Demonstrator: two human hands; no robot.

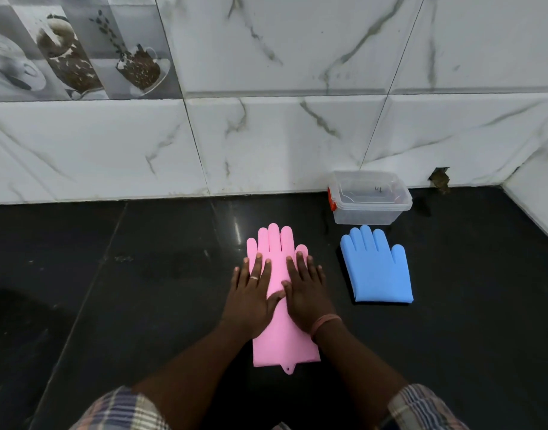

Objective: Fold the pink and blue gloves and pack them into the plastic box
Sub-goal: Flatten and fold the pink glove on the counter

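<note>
A pink glove (278, 346) lies flat and full length on the black counter, fingers toward the wall, cuff toward me. My left hand (254, 293) and my right hand (306, 293) both rest palm down on its middle, fingers spread, thumbs nearly touching. To the right, a blue glove (376, 268) lies flat and looks folded in half, fingers toward the wall. Just behind it a clear plastic box (370, 209) with an orange clip on its left end stands open against the wall, with nothing visible inside.
The black counter (142, 274) meets a white marble-tiled wall (266, 144) at the back and another wall at the far right. A small hole (439, 178) shows in the wall right of the box. My plaid sleeves fill the bottom edge.
</note>
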